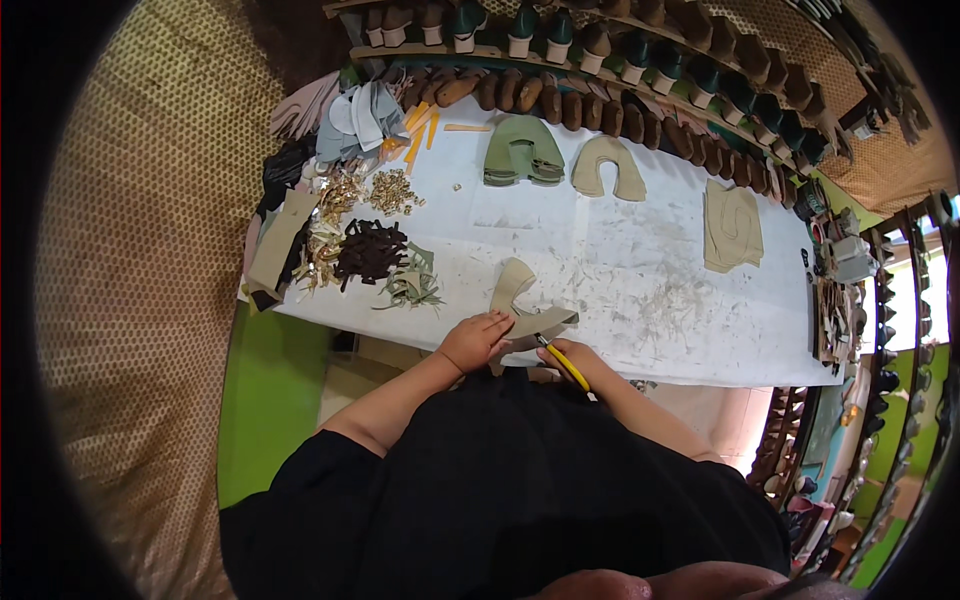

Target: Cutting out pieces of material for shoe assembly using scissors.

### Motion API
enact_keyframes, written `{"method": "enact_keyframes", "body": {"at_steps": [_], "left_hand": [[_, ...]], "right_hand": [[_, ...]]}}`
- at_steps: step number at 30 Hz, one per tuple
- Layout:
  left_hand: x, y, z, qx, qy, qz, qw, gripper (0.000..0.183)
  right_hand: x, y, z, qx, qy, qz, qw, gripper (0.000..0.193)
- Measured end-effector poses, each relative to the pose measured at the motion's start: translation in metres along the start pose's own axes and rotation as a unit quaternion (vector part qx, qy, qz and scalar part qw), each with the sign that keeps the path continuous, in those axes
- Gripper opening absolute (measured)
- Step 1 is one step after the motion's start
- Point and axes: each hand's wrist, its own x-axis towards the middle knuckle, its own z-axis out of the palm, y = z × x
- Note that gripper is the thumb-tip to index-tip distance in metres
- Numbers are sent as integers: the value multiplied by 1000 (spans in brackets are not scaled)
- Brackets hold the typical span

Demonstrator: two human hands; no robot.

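My left hand (474,341) holds a beige curved shoe-upper piece (513,283) at the table's near edge, its fingers laid over the bend. One arm of the piece points away from me; the other arm reaches right, showing a darker underside. My right hand (570,358) is closed round a slim tool with a yellow handle (568,368). The tool's dark metal head touches or nearly touches the piece's near edge; its exact kind is too small to tell. Further back on the table lie stacks of green upper pieces (522,150) and beige U-shaped pieces (608,168).
Dark strips (371,250), green scraps (412,288) and small gold fittings (395,190) lie in heaps at the left of the white table (610,255). A beige stack (733,225) lies at right. Shoe lasts (590,113) line the back, below shelved heeled shoes (560,37).
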Motion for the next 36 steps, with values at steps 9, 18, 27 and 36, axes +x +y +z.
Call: {"method": "enact_keyframes", "body": {"at_steps": [9,18,27,36], "left_hand": [[-8,-13,5,-14,-25,3,1000,43],[-8,-11,3,-30,-10,13,999,39],[-9,-12,5,-11,1,29,1000,39],[-10,-12,0,-46,-6,15,999,40]], "right_hand": [[5,2,1,-14,-22,-13,1000,61],[4,-6,-1,-40,-37,-11,998,69],[-1,-8,-11,-9,-62,4,998,61],[1,-14,1,-26,-42,11,999,71]]}}
